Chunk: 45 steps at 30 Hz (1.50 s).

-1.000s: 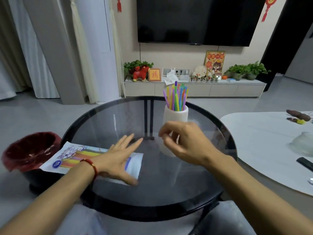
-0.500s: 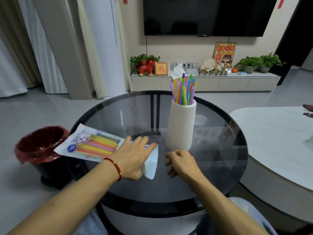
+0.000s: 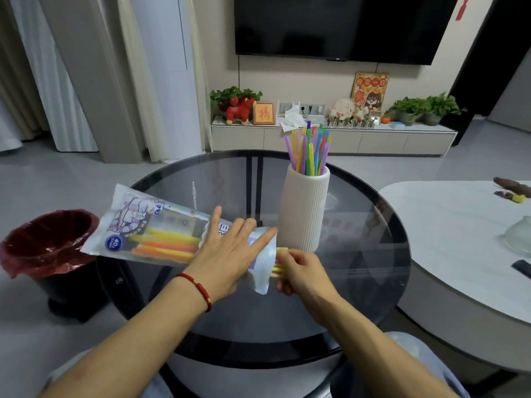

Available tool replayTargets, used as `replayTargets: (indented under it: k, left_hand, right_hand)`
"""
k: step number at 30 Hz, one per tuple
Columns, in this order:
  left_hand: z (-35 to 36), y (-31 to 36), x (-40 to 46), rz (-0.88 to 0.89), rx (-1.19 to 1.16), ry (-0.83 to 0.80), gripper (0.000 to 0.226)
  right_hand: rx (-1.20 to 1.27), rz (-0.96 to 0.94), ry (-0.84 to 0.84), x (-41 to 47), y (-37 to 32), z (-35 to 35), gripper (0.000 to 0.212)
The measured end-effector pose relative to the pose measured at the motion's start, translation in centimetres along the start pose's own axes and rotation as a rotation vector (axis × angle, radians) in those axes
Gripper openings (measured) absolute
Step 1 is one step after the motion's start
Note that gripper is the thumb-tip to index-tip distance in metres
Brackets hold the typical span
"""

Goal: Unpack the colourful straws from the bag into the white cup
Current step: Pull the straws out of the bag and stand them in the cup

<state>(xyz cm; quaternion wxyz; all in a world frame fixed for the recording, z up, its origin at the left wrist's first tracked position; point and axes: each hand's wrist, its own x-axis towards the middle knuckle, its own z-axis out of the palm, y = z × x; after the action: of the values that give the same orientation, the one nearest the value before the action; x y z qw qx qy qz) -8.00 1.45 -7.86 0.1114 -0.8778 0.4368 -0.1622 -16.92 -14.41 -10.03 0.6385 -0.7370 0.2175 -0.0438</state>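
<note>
A printed plastic straw bag (image 3: 149, 228) lies on the round dark glass table (image 3: 359, 297), its left end over the table edge, with yellow and orange straws showing inside. My left hand (image 3: 227, 254) lies flat on the bag's open right end, fingers spread. At that opening my right hand (image 3: 301, 274) is closed on a few yellow straws (image 3: 280, 258) sticking out. Just behind stands the tall ribbed white cup (image 3: 304, 208), holding several colourful straws (image 3: 310, 150) upright.
A black bin with a red liner (image 3: 46, 245) stands on the floor left of the table. A white low table (image 3: 459, 239) with a glass bowl and a remote is at the right. A TV cabinet lines the far wall.
My right hand dropped from beside the cup to the bag's opening and closed on straw ends. My left hand pressed onto the bag, whose left end lifted and shifted.
</note>
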Motion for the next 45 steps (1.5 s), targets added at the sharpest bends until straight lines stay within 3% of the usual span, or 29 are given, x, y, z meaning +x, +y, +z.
replayTargets:
  k: [14, 20, 25, 29, 33, 34, 37, 41, 43, 45]
  left_hand:
    - [1.3, -1.7, -1.5, -0.131, -0.247, -0.142, 0.135]
    - [2.3, -2.4, -1.4, -0.169, -0.317, -0.247, 0.136]
    - [2.3, -2.1, -1.1, -0.123, -0.444, -0.369, 0.127]
    - [0.5, 0.5, 0.6, -0.040, -0.681, -0.188, 0.105]
    - [0.2, 3.6, 1.9, -0.054, -0.913, 0.037, 0.024]
    - [0.1, 4.1, 2.1, -0.069, -0.949, 0.061, 0.016]
    - [-0.1, 4.8, 2.4, -0.103, -1.058, 0.117, 0.019]
    - [-0.6, 6.0, 2.5, -0.049, -1.125, 0.145, 0.025]
    - [-0.4, 6.3, 2.5, -0.025, -1.142, 0.131, 0.019]
    - [-0.1, 5.7, 2.6, -0.032, -1.079, 0.133, 0.040]
  right_hand:
    - [-0.278, -0.361, 0.205, 0.3, -0.2, -4.7, 0.012]
    - [-0.064, -0.346, 0.157, -0.9, -0.8, -8.9, 0.016]
    - [-0.037, -0.389, 0.196, -3.5, -2.1, -12.1, 0.014]
    - [-0.028, -0.489, 0.211, -6.0, -4.8, -13.5, 0.033]
    - [0.051, -0.576, 0.162, -7.2, -8.2, -13.4, 0.055]
    - [0.070, -0.591, 0.158, -7.1, -8.7, -13.1, 0.053]
    - [0.114, -0.558, 0.185, -6.1, -8.8, -10.9, 0.042]
    - [-0.177, -0.482, 0.082, -4.5, -7.3, -6.5, 0.015]
    - [-0.321, -0.512, 0.135, -3.8, -7.4, -6.2, 0.024]
    - [-0.445, -0.539, 0.234, -2.9, -8.5, -7.9, 0.030]
